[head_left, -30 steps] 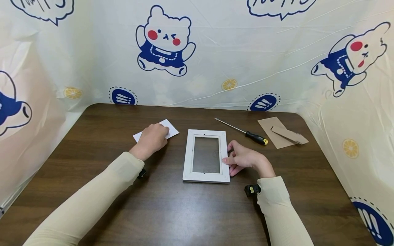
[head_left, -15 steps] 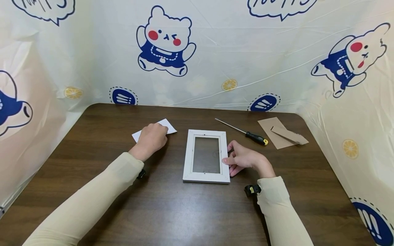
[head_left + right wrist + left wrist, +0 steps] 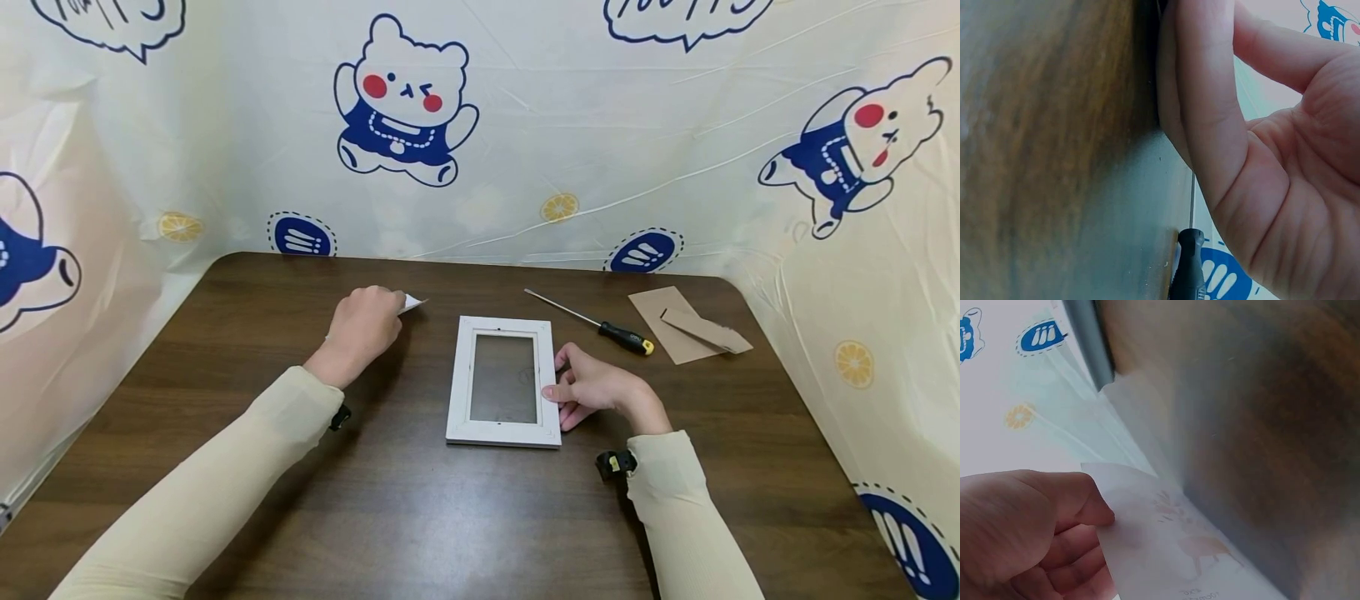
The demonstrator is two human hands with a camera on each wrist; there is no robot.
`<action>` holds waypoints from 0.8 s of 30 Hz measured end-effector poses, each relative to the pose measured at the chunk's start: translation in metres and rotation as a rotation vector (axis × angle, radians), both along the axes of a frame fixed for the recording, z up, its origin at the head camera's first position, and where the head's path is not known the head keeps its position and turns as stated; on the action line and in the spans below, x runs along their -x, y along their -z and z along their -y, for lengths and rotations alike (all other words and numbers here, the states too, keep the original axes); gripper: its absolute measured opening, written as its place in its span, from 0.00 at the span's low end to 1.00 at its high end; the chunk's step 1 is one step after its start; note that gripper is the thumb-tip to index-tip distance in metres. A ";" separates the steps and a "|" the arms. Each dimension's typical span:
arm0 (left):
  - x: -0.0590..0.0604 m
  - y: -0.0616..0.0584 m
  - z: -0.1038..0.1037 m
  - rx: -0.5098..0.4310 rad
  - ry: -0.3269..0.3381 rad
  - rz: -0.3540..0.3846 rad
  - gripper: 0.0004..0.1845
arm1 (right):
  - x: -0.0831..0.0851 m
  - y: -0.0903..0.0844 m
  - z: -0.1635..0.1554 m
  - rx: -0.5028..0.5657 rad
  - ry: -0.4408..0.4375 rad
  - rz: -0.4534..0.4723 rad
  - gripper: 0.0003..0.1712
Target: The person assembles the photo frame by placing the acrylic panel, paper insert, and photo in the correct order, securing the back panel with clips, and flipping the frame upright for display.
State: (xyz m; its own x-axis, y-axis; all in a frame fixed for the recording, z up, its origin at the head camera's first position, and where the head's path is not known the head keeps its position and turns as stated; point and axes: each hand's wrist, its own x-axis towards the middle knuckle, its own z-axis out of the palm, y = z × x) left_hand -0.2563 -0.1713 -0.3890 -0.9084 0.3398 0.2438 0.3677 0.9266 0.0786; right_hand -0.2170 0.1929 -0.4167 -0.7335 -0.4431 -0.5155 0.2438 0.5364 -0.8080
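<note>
Since the earlier frame the left hand has lifted the white card off the table and carried it slightly toward the back edge — only one white corner now shows past the knuckles in the head view, where before most of the card lay flat on the wood. Frame, right hand, screwdriver and cardboard are unmoved.

Left side: the left hand's fingers are curled, pinching the card between thumb and fingertips. The left wrist view shows the card's printed face with a faint deer drawing, held tilted above the wood.

Centre: the white picture frame lies flat on the table, long side running away from the person, dark wood showing through its opening.

Right of centre: the right hand rests against the frame's right edge — thumb on top of the rail, the other fingers pressed together and curled beside it, lightly gripping that edge.

Far right: a screwdriver with a black handle lies behind the hand, well apart from the frame. Beyond it a brown cardboard backing lies flat with a cardboard strip across it.
</note>
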 end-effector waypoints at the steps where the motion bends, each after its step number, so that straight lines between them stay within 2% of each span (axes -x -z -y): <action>1: 0.000 -0.002 0.000 -0.010 0.000 -0.002 0.04 | 0.000 0.000 0.000 0.001 0.001 0.001 0.29; 14: -0.005 -0.036 0.004 -0.162 0.022 -0.027 0.07 | 0.000 -0.001 0.000 0.005 0.006 0.001 0.29; 19: -0.006 -0.049 0.008 -0.235 0.015 0.022 0.05 | 0.000 -0.001 0.000 0.010 0.009 0.003 0.29; 24: -0.008 -0.057 0.011 -0.319 -0.005 0.104 0.04 | 0.000 0.001 -0.001 0.013 0.003 -0.001 0.28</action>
State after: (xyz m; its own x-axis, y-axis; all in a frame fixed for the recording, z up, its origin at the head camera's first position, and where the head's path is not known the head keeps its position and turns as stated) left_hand -0.2485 -0.1820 -0.3323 -0.9353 0.2573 0.2429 0.3384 0.8510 0.4017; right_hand -0.2168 0.1935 -0.4175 -0.7356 -0.4473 -0.5088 0.2444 0.5254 -0.8150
